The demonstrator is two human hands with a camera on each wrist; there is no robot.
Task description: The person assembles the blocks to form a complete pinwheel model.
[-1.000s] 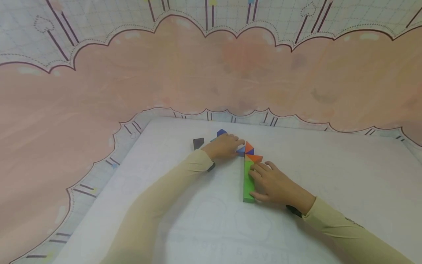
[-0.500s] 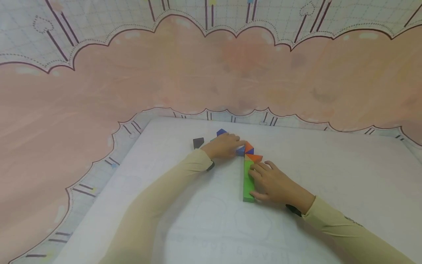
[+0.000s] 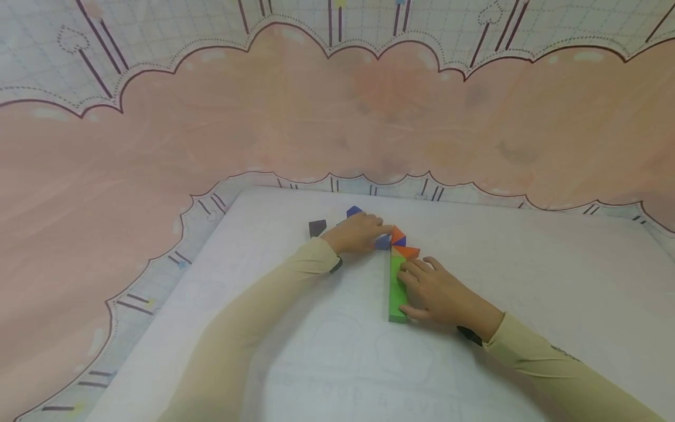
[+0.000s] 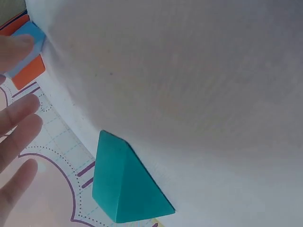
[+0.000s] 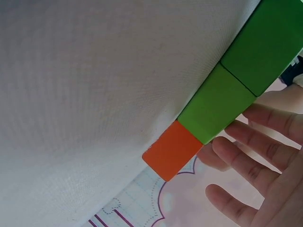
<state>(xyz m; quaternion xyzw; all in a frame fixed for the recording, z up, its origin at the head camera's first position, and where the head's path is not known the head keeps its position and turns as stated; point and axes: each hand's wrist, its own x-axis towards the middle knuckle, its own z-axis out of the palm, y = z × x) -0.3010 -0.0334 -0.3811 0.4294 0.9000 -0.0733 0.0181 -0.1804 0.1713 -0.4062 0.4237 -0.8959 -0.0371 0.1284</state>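
Pink and white, the printed sheet (image 3: 337, 117) is the largest thing we see, spreading beyond a white tabletop (image 3: 327, 334). Next we note two pale yellow sleeves (image 3: 263, 308), each ending at a hand. On the table, our right hand (image 3: 435, 296) is loosely spread, fingertips against the right side of a green bar (image 3: 397, 290), gripping nothing. Our left hand (image 3: 355, 232) pinches a light blue block (image 3: 382, 242), other fingers extended; it sits beside the bar's far end. Around that end we find an orange wedge (image 3: 408, 252) touching the bar, then an orange triangle (image 3: 398, 234). To the left lies a dark block (image 3: 317, 227); our left wrist view shows a teal block (image 4: 118, 184). Smallest, we make out a dark blue triangle (image 3: 400, 241) against the orange one.
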